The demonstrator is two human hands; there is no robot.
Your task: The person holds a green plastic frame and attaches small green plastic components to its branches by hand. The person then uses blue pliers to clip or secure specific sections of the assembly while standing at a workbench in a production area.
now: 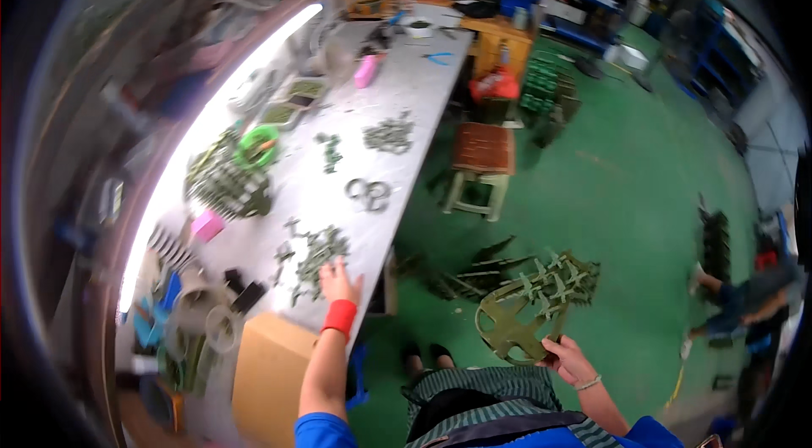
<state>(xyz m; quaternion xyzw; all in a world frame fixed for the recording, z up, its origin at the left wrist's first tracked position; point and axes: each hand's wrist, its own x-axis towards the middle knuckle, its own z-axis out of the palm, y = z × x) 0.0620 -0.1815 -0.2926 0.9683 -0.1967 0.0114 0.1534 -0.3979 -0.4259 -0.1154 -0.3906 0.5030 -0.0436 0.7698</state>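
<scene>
My left hand, with a red band round its wrist, reaches over the table's edge to a loose pile of small grey-green parts. Its fingers are apart and lie at the near side of the pile; nothing shows in them. Off the table to the right, my right hand grips the edge of an olive-green plate with large cut-outs. Several small green pieces sit along the plate's far part. How they are fixed to it is too blurred to tell.
Farther along the white table lie metal rings, a second parts pile and blue-handled pliers. A cardboard box stands left of my arm. Beyond the table is a stool; at the far right, another person.
</scene>
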